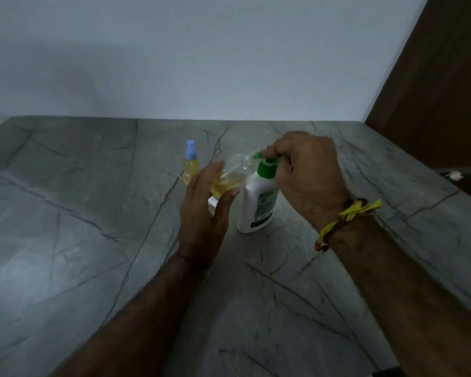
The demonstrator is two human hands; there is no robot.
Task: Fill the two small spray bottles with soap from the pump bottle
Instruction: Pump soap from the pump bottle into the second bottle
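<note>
A white pump bottle [259, 202] with a green pump head [267, 165] stands on the grey stone counter [93, 213]. My right hand [307, 172] rests on top of the pump, fingers curled over it. My left hand [204, 210] holds a clear small spray bottle [233, 174] tilted, its open neck up against the green nozzle; yellow soap lies in its lower part. A second small spray bottle [191, 164], full of yellow liquid and closed with a blue spray cap, stands upright behind my left hand.
A small white object [213, 204] lies on the counter under the tilted bottle, mostly hidden. A white wall runs along the back. A dark wooden door [441, 77] stands at the right, past the counter's edge.
</note>
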